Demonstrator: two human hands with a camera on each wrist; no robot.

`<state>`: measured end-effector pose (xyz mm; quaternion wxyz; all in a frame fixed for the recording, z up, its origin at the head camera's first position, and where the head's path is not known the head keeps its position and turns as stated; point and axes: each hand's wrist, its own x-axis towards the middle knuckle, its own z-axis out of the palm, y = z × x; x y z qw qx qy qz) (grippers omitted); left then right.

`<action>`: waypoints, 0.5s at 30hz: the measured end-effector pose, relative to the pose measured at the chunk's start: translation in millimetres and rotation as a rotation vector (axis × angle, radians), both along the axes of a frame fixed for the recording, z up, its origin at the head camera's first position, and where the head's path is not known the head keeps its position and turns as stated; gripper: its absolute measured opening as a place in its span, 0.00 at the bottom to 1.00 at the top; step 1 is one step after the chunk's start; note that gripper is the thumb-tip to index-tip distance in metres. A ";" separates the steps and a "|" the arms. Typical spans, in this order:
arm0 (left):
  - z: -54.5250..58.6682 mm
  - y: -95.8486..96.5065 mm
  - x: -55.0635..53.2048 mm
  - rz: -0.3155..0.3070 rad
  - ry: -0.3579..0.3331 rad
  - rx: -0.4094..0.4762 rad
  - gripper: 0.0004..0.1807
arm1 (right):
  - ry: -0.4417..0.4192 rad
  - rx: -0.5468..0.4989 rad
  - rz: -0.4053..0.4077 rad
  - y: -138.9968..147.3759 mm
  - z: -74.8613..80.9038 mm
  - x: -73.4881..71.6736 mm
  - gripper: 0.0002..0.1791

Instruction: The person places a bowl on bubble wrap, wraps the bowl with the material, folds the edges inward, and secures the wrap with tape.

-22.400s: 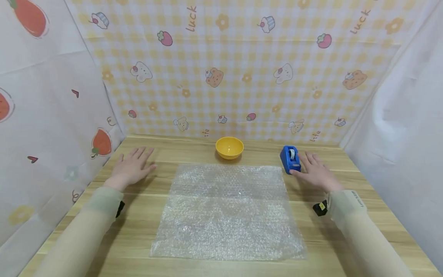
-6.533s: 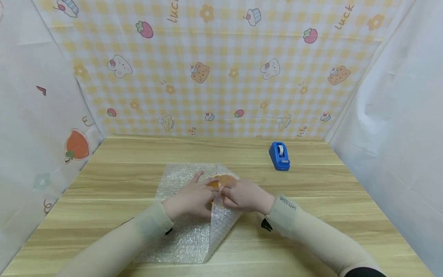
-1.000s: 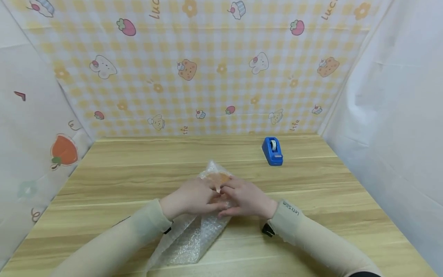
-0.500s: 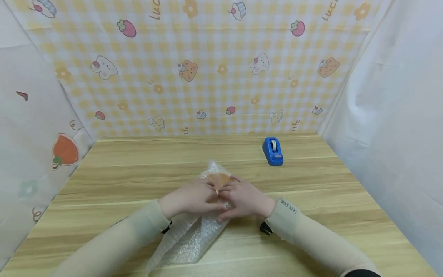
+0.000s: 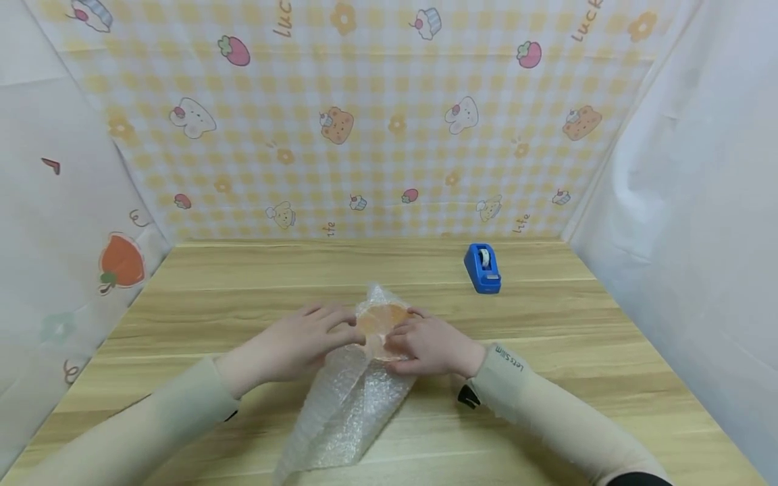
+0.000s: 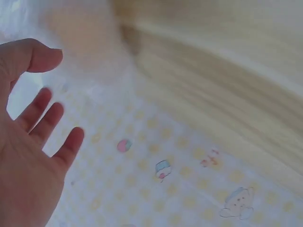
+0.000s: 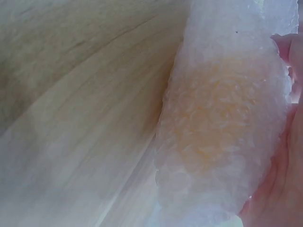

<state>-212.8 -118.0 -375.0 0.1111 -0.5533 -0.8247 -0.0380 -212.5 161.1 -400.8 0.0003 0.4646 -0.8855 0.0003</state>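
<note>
A yellow bowl [image 5: 381, 318] shows as an orange tint through the bubble wrap [image 5: 358, 405] folded around it, mid-table in the head view. My right hand [image 5: 428, 344] grips the bundle from the right, with curled fingers over the wrap on top. In the right wrist view the wrapped side [image 7: 218, 113] fills the space beside the palm. My left hand [image 5: 298, 341] is at the bundle's left, its fingertips right at the wrap's edge. The left wrist view shows that hand [image 6: 33, 118] with fingers spread and relaxed, holding nothing. A loose tail of wrap stretches toward the front.
A blue tape dispenser [image 5: 483, 268] with a roll of tape stands at the back right of the wooden table [image 5: 547, 378]. A patterned cloth [image 5: 377, 101] hangs behind the table, and white cloths hang at both sides.
Earlier the bowl stood apart behind the flat bubble wrap; now it is wrapped in it. Over the last half second my left hand moved left off the top, while the right stayed.
</note>
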 end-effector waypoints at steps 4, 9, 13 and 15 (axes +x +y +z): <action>-11.9 -19.1 11.9 -0.025 0.098 -0.054 0.37 | -0.017 0.015 -0.009 0.5 0.3 -0.1 0.25; -22.1 -35.1 26.7 -0.032 0.058 -0.049 0.36 | -0.028 0.017 -0.013 0.6 0.9 0.7 0.24; -27.4 -40.6 38.2 -0.076 0.053 -0.027 0.40 | -0.022 0.020 -0.014 0.4 0.7 0.8 0.24; -30.0 -41.4 42.6 -0.113 0.079 -0.005 0.39 | -0.020 0.022 -0.014 0.2 0.5 0.8 0.25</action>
